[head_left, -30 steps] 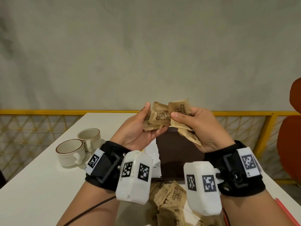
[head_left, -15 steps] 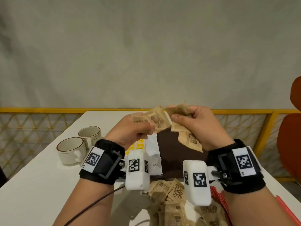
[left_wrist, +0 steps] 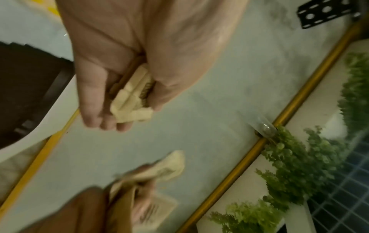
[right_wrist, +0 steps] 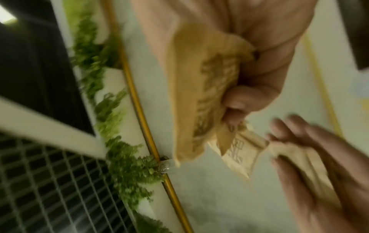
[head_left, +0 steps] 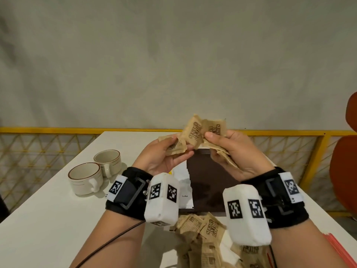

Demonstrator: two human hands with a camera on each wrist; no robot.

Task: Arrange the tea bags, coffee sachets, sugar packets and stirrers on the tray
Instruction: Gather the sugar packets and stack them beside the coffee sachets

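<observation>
Sugar step in hand. Left hand (head_left: pixel 164 157) and right hand (head_left: pixel 233 151) each pinch packets (head_left: pixel 195 130) above tray (head_left: pixel 208 182). Next, likely: square stack, lay on tray.

Two cream cups with brown rims (head_left: pixel 96 174) are sitting side by side on the counter (head_left: pixel 48 219), and one dark brown tray (head_left: pixel 207 182) is lying beyond them. Brown sugar packets are showing in three lots: one bunch in the left grip (head_left: pixel 174 146), one bunch in the right grip (head_left: pixel 213 130), and a loose pile (head_left: pixel 201 235) too overlapped to count.
</observation>
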